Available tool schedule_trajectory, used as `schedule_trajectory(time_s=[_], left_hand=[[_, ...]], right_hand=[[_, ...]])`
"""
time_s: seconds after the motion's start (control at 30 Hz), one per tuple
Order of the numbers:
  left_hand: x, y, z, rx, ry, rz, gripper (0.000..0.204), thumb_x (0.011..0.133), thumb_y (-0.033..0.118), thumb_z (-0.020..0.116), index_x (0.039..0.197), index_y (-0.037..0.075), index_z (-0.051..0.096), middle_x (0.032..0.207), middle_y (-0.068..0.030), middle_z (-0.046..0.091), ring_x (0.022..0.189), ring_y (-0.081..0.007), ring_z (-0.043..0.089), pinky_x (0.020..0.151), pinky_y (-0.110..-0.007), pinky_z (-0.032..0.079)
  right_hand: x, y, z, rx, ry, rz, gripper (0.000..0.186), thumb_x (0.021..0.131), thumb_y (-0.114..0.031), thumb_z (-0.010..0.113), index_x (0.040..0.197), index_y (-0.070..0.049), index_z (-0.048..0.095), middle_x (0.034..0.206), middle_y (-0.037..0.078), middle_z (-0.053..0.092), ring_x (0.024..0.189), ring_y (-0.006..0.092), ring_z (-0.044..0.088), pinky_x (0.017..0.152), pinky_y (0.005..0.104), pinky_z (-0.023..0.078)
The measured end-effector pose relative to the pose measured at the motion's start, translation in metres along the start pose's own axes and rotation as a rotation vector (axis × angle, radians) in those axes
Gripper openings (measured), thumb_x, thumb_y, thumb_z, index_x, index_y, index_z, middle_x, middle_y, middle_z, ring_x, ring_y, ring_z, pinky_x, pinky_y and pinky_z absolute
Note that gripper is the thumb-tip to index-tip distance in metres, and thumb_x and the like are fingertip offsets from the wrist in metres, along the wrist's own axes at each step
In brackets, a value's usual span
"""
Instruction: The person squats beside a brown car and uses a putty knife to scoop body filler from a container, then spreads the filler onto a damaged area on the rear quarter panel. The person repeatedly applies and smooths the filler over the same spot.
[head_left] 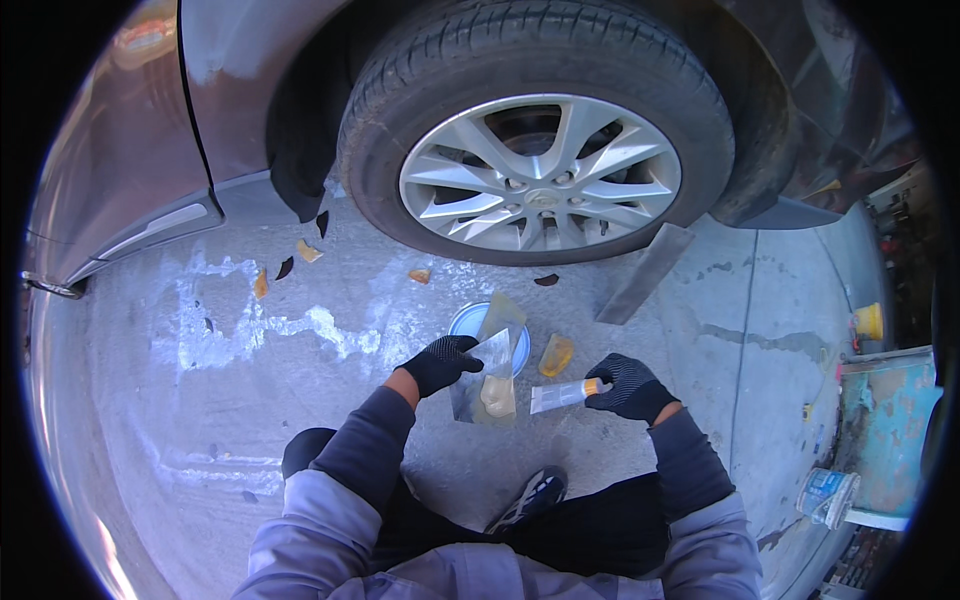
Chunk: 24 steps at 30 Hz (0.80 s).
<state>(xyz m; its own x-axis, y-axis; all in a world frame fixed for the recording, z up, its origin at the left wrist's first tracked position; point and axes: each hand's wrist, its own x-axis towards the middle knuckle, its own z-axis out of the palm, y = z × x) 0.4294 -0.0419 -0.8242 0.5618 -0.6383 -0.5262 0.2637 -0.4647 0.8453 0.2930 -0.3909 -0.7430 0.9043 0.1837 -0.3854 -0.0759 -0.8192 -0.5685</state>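
Observation:
My left hand (440,367), in a black dotted glove, grips a flat, dull plate (470,400) with a beige blob of paste (497,395) on it. Just behind it is a round can or lid with a pale blue rim (516,350), with a translucent sheet (503,310) across it. My right hand (625,390), gloved alike, closes around a pale tube (555,398) by its orange-capped end, pointing it toward the plate. A yellowish crumpled piece (557,355) lies on the concrete between the two hands, a little farther away.
A car wheel (540,200) and bodywork (130,130) border the far side. A long grey bar (640,280) leans near the tyre on the concrete floor (330,400), among scattered scraps (308,250). At right are a yellow container (866,322), a worn turquoise stand (890,430) and a tin (828,497).

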Motion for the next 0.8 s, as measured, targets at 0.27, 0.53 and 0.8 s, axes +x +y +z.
schedule_trajectory(time_s=[0.27, 0.53, 0.8], left_hand=[[-0.030, 0.011, -0.021, 0.063, -0.100, -0.024, 0.043, 0.088, 0.017, 0.075, 0.126, -0.001, 0.069, 0.110, -0.0111, 0.073, 0.103, -0.0197, 0.064, 0.097, -0.033, 0.048], [-0.013, 0.004, -0.043, 0.137, 0.057, 0.068, 0.047, 0.086, 0.020, 0.077, 0.126, -0.004, 0.068, 0.110, -0.0143, 0.073, 0.099, -0.0221, 0.065, 0.094, -0.034, 0.050], [0.033, 0.008, -0.047, 0.019, 0.180, 0.157, 0.051, 0.091, 0.024, 0.075, 0.134, 0.000, 0.064, 0.118, -0.0132, 0.071, 0.102, -0.0222, 0.066, 0.095, -0.035, 0.050]], right_hand=[[-0.008, -0.003, -0.054, 0.741, 0.291, -0.010, 0.042, 0.079, -0.005, 0.079, 0.119, -0.002, 0.066, 0.116, 0.012, 0.070, 0.116, 0.0236, 0.065, 0.104, 0.0401, 0.051], [0.005, -0.025, -0.048, 1.399, 0.412, 0.073, 0.041, 0.096, -0.028, 0.063, 0.129, -0.003, 0.060, 0.107, 0.018, 0.069, 0.097, 0.0305, 0.070, 0.089, 0.0471, 0.058], [0.002, -0.052, -0.036, 1.246, 0.226, 0.265, 0.043, 0.101, -0.035, 0.066, 0.131, -0.005, 0.060, 0.101, 0.013, 0.071, 0.081, 0.0201, 0.070, 0.073, 0.0344, 0.059]])
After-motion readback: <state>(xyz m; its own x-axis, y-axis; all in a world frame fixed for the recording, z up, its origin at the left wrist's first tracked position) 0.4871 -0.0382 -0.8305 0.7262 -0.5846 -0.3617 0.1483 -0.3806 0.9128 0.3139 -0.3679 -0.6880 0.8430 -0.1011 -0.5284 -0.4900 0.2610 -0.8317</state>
